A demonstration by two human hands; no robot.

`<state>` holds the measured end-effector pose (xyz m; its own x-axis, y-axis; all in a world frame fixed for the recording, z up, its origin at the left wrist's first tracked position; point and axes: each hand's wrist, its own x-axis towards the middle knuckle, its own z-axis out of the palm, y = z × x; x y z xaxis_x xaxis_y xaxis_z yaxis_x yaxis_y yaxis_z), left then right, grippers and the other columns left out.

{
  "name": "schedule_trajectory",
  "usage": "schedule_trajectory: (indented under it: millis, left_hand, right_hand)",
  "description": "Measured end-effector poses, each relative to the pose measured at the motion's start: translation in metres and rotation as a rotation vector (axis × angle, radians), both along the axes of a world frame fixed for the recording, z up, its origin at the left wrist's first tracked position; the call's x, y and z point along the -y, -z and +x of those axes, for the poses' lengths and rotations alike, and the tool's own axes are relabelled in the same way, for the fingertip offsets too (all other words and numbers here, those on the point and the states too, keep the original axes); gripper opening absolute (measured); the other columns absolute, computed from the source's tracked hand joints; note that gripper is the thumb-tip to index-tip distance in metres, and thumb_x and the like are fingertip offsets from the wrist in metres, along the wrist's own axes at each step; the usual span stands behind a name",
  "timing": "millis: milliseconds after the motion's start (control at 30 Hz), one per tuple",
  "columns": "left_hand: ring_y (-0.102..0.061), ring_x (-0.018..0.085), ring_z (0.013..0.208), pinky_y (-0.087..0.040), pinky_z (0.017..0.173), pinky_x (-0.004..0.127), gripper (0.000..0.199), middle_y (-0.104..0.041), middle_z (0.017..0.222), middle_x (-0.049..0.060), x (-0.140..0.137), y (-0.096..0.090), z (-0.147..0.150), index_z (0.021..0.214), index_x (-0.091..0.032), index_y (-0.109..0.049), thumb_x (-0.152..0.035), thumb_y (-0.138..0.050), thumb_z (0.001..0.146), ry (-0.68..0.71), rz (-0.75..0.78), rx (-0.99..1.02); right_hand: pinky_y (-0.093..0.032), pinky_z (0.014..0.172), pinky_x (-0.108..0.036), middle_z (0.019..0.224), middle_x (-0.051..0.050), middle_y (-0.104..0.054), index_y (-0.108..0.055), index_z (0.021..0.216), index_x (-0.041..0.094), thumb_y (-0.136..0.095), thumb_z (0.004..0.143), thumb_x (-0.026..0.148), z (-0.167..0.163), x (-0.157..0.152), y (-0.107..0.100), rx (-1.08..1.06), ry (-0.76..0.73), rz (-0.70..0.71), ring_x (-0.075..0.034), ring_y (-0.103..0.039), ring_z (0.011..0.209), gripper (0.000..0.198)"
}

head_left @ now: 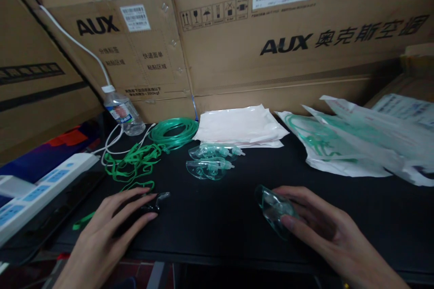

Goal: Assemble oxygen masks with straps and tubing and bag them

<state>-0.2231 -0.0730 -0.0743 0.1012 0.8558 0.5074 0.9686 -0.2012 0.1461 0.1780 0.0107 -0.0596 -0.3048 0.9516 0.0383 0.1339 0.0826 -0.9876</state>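
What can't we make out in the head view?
All head view:
Clear piece: full shape, covered by left hand.
Mask: right side, covered by right hand.
Bottle label: wording, partly pixelated.
Bags: ends, cut off by right edge.
Power strip: end, cut off by left edge.

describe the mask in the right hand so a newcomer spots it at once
In front of the big cardboard boxes is a black table. At its near side, right of centre, the right hand holds a clear, green-tinted mask. Unlike the similar masks lying farther back, it is gripped, not lying loose.
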Motion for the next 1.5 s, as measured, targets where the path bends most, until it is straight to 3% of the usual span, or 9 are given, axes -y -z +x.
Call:
schedule_trajectory:
  millis: [167, 367, 667, 833, 1000, 1133, 1300, 1500]
  left_hand:
    - [-0.072, 0.029, 0.108, -0.062, 0.093, 0.042, 0.040, -0.073, 0.124, 0.004, -0.010, -0.006, 0.007, 0.114, -0.036, -0.077, -0.065, -0.058, 0.094, 0.060, 0.017, -0.037]
    - [-0.069, 0.027, 0.111, -0.061, 0.094, 0.040, 0.035, -0.070, 0.126, 0.003, -0.015, -0.007, 0.006, 0.115, -0.037, -0.077, -0.060, -0.059, 0.096, 0.099, 0.017, -0.079]
    - [-0.075, 0.019, 0.086, -0.062, 0.077, 0.027, 0.031, -0.078, 0.095, 0.000, -0.013, -0.018, 0.052, 0.097, -0.030, -0.075, -0.058, -0.064, 0.093, 0.166, 0.055, 0.050]
    - [-0.076, 0.019, 0.085, -0.062, 0.079, 0.027, 0.034, -0.078, 0.097, 0.001, -0.013, -0.019, 0.065, 0.103, -0.029, -0.076, -0.059, -0.065, 0.092, 0.174, 0.065, 0.023]
    - [-0.078, 0.019, 0.088, -0.063, 0.081, 0.027, 0.038, -0.078, 0.103, 0.002, -0.016, -0.014, 0.060, 0.114, -0.034, -0.078, -0.061, -0.059, 0.096, 0.217, 0.017, -0.025]
    - [-0.078, 0.018, 0.084, -0.063, 0.079, 0.023, 0.035, -0.080, 0.099, 0.001, -0.020, -0.014, 0.070, 0.105, -0.029, -0.080, -0.058, -0.062, 0.095, 0.229, -0.003, 0.087]
    - [-0.071, 0.010, 0.065, -0.059, 0.065, 0.014, 0.025, -0.080, 0.091, -0.005, -0.026, -0.022, 0.098, 0.114, -0.030, -0.074, -0.042, -0.073, 0.092, 0.300, -0.049, 0.342]
    - [-0.072, 0.009, 0.076, -0.058, 0.070, 0.012, 0.029, -0.076, 0.095, -0.006, -0.036, -0.032, 0.123, 0.120, -0.033, -0.071, -0.030, -0.076, 0.091, 0.430, -0.097, 0.412]
  right_hand:
    - [-0.066, 0.081, -0.025, 0.102, -0.006, -0.083, -0.079, 0.105, 0.027, -0.081, 0.083, 0.044, 0.000, 0.001, 0.002, -0.022, 0.004, -0.030, -0.024, -0.081, 0.092, 0.028]
    - [-0.066, 0.082, -0.027, 0.104, -0.006, -0.082, -0.078, 0.109, 0.026, -0.080, 0.085, 0.043, 0.001, 0.002, 0.006, -0.030, 0.001, -0.042, -0.024, -0.080, 0.092, 0.029]
    - [-0.062, 0.088, -0.026, 0.103, -0.004, -0.080, -0.075, 0.110, 0.027, -0.075, 0.089, 0.039, -0.001, 0.003, 0.003, 0.083, -0.037, 0.035, -0.021, -0.077, 0.097, 0.024]
    - [-0.061, 0.082, -0.025, 0.099, -0.002, -0.079, -0.073, 0.112, 0.027, -0.071, 0.089, 0.031, -0.007, 0.007, 0.001, 0.183, -0.068, 0.147, -0.020, -0.076, 0.091, 0.023]
    - [-0.057, 0.091, -0.030, 0.110, -0.003, -0.079, -0.073, 0.118, 0.027, -0.070, 0.086, 0.028, -0.018, 0.010, -0.002, 0.203, -0.089, 0.128, -0.022, -0.075, 0.101, 0.032]
    - [-0.056, 0.082, -0.027, 0.101, -0.002, -0.078, -0.075, 0.110, 0.026, -0.070, 0.086, 0.026, -0.027, 0.010, -0.005, 0.198, -0.186, 0.102, -0.020, -0.072, 0.091, 0.024]
    - [-0.050, 0.068, -0.024, 0.087, 0.000, -0.072, -0.072, 0.103, 0.023, -0.067, 0.088, 0.027, -0.034, 0.009, -0.006, 0.185, -0.248, 0.054, -0.016, -0.064, 0.076, 0.016]
    - [-0.045, 0.066, -0.022, 0.080, 0.003, -0.067, -0.072, 0.098, 0.021, -0.069, 0.082, 0.018, -0.037, 0.010, -0.004, 0.185, -0.274, 0.084, -0.013, -0.058, 0.071, 0.017]
